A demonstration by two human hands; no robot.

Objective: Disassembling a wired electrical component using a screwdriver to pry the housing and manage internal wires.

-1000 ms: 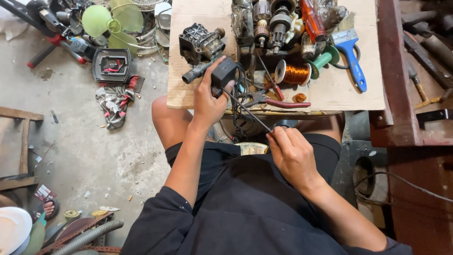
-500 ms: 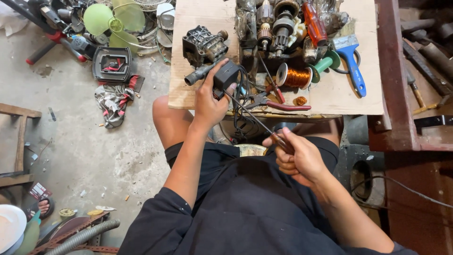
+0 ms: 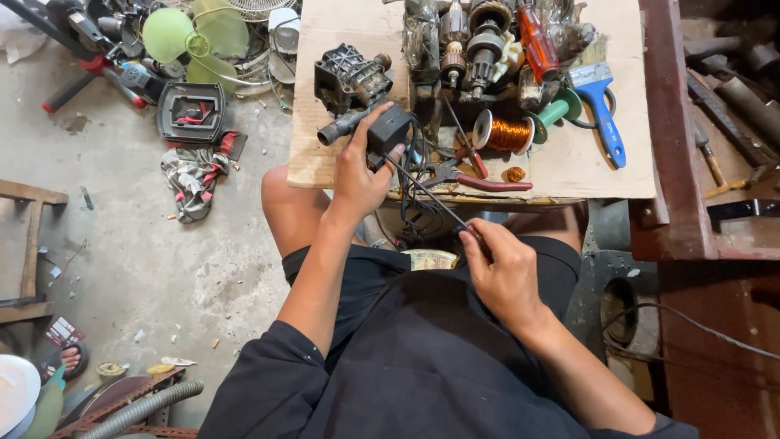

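In the head view, the left hand (image 3: pixel 357 175) is closed around a small black boxy plastic part (image 3: pixel 388 130) at the near edge of the cardboard-covered table (image 3: pixel 325 154), with a dark grey cylindrical stub (image 3: pixel 337 128) just beyond its fingertips. The right hand (image 3: pixel 505 272), nearer the lap, pinches the end of a thin dark wire (image 3: pixel 426 193) that runs taut up to the black part. Pulled much harder, the wire could, I judge, snap or tear out of the part, since it is already stretched straight between the hands. Just right of the left hand lie red-handled pliers (image 3: pixel 479 180) and a spool of copper winding wire (image 3: pixel 505 132); a jerk of the wire might snag them and drag them off the table edge. A loose tangle of black cables (image 3: pixel 414 219) hanging below the left hand could also catch.
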